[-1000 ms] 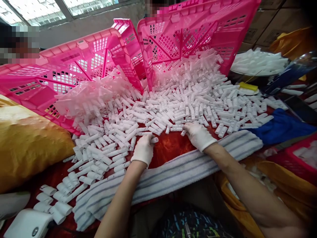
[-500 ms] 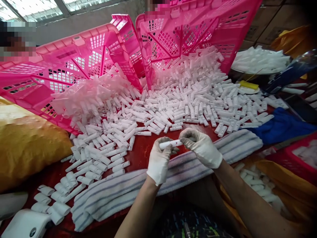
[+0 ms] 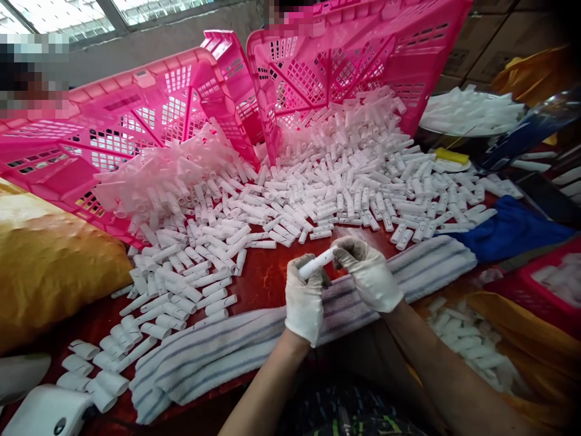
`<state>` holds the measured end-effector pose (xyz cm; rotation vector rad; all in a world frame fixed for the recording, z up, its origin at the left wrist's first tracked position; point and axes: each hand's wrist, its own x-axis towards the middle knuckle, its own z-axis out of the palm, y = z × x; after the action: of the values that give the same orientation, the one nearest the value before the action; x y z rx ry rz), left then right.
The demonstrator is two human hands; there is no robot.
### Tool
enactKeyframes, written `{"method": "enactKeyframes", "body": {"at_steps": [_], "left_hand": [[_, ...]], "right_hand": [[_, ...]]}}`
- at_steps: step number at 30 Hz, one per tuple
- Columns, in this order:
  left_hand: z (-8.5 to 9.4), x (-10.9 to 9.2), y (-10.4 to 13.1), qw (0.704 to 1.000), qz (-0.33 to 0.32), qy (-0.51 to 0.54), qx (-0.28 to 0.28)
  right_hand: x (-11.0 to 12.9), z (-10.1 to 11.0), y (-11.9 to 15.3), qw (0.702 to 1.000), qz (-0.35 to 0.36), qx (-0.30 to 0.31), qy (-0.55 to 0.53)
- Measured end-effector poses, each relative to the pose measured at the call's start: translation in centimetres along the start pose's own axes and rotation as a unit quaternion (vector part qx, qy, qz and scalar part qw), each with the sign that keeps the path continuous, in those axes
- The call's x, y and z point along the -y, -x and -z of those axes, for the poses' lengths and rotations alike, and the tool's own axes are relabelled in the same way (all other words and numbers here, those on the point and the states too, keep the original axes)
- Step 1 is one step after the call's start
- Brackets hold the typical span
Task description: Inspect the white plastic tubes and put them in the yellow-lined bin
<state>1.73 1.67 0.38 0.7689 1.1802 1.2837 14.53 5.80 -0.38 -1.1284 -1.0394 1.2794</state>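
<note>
A slim white plastic tube (image 3: pixel 316 263) with small dark marks is held between my hands, tilted up to the right. My left hand (image 3: pixel 305 297), in a white glove with soiled fingertips, is closed around its lower left end. The gloved fingers of my right hand (image 3: pixel 365 266) pinch its upper right end. Both hands are above the near edge of the red table (image 3: pixel 265 272), over a rolled striped towel (image 3: pixel 213 348). Beyond them spreads a large heap of similar white tubes (image 3: pixel 290 212).
Two tipped pink crates (image 3: pixel 172 66) spill tubes onto the table. A yellow sack (image 3: pixel 59 266) is at left, a white device (image 3: pixel 49 412) at lower left. To the right are a blue cloth (image 3: pixel 521 227), a heaped bowl (image 3: pixel 472 112) and a red basket (image 3: pixel 540 297). People's blurred heads appear behind.
My left hand has shifted right, closer to my right hand. The tube has turned to a steeper slant, and its red mark no longer shows.
</note>
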Motion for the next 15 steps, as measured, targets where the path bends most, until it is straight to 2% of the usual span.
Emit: {"method": "enactKeyframes", "body": {"at_steps": [4,7,9,11,13,15], "left_hand": [[-0.3,0.0,-0.1,0.984,0.109,0.129,0.06],[-1.2,0.4,0.5,0.974,0.144,0.145,0.094],[-2.1,0.9,1.1,0.985,0.113,0.102,0.078],[-2.9,1.4,1.8,0.998,0.041,0.021,0.033],[-3.5,1.7,2.2,0.997,-0.038,-0.063,-0.005],[-3.6,1.7,2.4,0.989,-0.08,-0.122,0.003]], "right_hand": [[0.1,0.5,0.3,0.991,0.12,0.046,0.036],[0.5,1.1,1.3,0.989,0.138,0.06,0.009],[0.9,1.5,2.1,0.991,0.127,0.041,-0.004],[1.0,1.7,2.7,0.995,0.101,0.024,-0.015],[0.9,1.5,3.0,0.997,0.065,0.019,-0.037],[0.6,1.2,2.8,0.997,0.042,0.018,-0.058]]}}
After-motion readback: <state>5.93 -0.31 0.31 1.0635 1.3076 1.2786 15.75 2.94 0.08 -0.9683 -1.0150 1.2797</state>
